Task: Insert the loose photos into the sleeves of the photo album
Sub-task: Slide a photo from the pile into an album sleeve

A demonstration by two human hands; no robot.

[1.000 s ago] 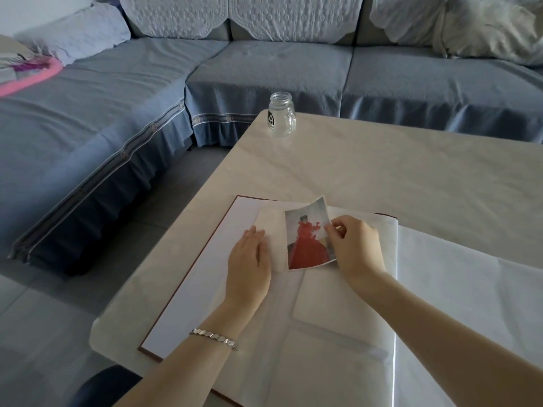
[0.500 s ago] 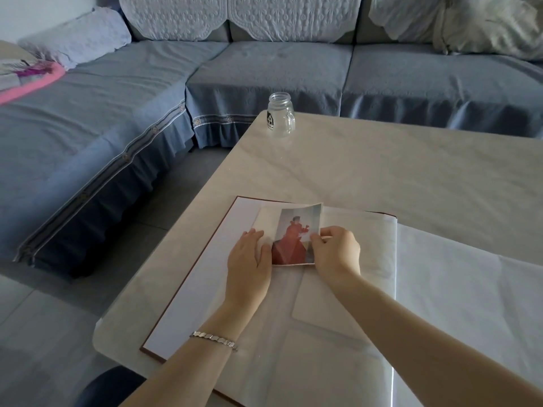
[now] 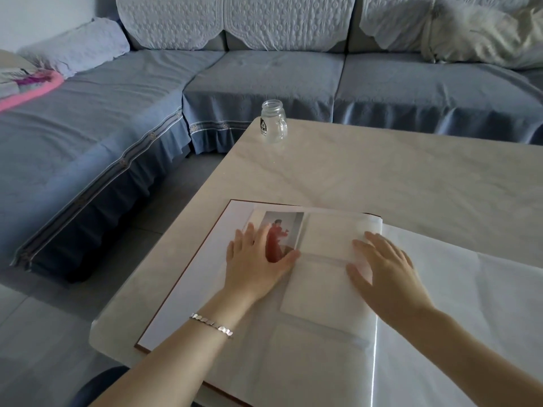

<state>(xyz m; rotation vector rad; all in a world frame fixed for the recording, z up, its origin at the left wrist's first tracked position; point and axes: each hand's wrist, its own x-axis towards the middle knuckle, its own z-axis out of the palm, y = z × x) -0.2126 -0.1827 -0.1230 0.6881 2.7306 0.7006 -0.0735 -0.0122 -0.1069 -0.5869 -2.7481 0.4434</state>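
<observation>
Head | photo (image 3: pixel 286 227) now flat in album (image 3: pixel 188 295) sleeve | left hand (image 3: pixel 258 265) flat on it | right hand (image 3: pixel 382 271) released, fingers spread

Dim, flat indoor daylight with a cool blue-grey cast. Shadows are soft: only a faint dark rim shows under the left hand (image 3: pixel 255 268) and the right hand (image 3: pixel 385 271). The right hand is smeared by motion blur; the left hand is sharper. A thin bright streak of glare runs down the album (image 3: pixel 308 362) page edge, lower right of centre. The table (image 3: pixel 382 171) has a pale sheen. The sofa (image 3: pixel 264 77) lines bow at the frame edges, and the corners look soft.
</observation>
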